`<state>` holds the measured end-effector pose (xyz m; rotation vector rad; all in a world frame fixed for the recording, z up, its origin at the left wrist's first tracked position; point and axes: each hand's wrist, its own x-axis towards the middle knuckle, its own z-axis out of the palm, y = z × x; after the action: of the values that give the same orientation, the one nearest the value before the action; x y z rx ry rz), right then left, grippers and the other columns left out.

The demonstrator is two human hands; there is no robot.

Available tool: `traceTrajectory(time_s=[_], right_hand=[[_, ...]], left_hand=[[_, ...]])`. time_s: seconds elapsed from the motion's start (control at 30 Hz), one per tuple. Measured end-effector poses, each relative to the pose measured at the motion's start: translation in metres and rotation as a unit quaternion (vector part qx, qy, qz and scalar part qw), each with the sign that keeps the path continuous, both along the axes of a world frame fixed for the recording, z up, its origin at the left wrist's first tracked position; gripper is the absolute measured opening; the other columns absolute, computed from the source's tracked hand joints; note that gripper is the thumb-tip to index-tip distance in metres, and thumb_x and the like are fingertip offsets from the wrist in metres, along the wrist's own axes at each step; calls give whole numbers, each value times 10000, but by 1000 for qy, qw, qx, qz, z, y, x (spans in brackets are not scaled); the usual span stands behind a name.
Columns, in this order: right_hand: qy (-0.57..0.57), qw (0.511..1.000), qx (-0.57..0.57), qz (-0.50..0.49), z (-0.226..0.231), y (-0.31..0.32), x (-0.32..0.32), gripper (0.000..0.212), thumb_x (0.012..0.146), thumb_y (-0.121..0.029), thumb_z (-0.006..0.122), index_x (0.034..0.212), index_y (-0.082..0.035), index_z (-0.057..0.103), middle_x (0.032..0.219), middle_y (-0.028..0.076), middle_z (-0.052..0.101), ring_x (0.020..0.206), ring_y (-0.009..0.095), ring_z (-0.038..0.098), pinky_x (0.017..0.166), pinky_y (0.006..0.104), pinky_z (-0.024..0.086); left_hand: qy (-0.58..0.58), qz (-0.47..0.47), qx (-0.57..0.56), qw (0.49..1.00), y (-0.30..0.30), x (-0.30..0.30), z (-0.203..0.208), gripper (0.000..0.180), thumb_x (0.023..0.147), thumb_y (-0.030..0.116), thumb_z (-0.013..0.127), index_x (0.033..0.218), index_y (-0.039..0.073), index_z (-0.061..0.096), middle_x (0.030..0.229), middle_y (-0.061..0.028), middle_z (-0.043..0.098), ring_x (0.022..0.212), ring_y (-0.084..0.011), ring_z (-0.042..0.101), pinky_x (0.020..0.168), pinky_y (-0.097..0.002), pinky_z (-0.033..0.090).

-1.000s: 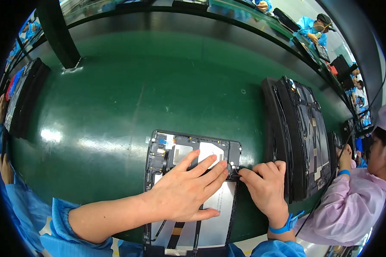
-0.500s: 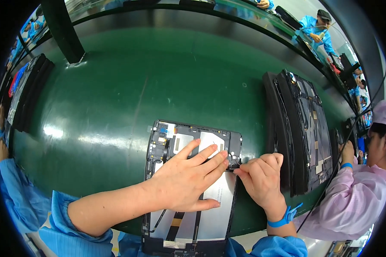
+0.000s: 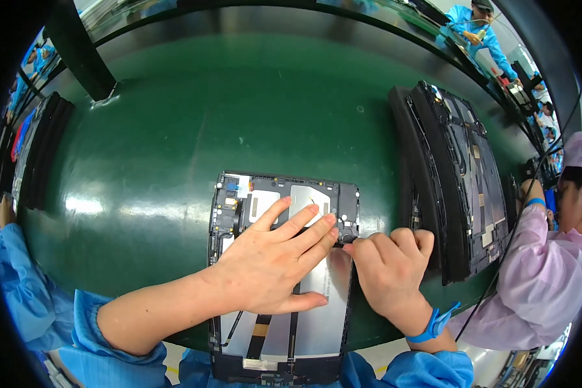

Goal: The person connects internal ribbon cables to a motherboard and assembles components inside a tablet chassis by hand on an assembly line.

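An opened tablet-like device [image 3: 318, 336] with a silver inner plate, black frame and small circuit parts lies on the green table near its front edge. My left hand [image 3: 271, 258] rests flat across the middle of it, palm down, fingers spread. At the device's right edge my right hand [image 3: 391, 265] is closed, its fingers curled and the thumb tip pressed by the frame. Whatever is pinched there is too small or hidden to make out. A blue band [image 3: 433, 325] circles my right wrist.
A stack of similar opened devices [image 3: 478, 187] with black foam sheets stands on the right of the green table [image 3: 142, 149]. Another stack [image 3: 42, 152] is at the far left. A black post [image 3: 81, 55] rises at the back left. A pink-sleeved person [image 3: 537, 278] sits at the right.
The whole view has shifted slightly. My right hand has turned a little at the device's edge, its knuckles now rolled further over. The left hand stays flat on the device.
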<state>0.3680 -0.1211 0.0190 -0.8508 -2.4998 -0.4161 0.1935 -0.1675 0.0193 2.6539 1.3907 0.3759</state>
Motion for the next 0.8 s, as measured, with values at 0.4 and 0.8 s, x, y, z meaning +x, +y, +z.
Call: traceTrajectory(time_s=[0.4,0.8], right_hand=[[48,989,-117,-78,11,-3,-2,204,633,-200,622,583,-113,444,485,-1,429,464,155,424,472,303,263],[46,990,-111,-68,6,-7,-7,225,636,-185,631,565,-103,435,448,7,413,390,161,418,382,293,281]], left_hand=[[5,5,9,1000,0,2,0,706,700,554,442,1114,-18,430,1176,-128,412,1098,-279,365,931,-451,220],[-13,12,9,1000,-2,-2,-5,680,701,534,454,1114,-6,434,1178,-121,409,1098,-267,366,935,-447,218]])
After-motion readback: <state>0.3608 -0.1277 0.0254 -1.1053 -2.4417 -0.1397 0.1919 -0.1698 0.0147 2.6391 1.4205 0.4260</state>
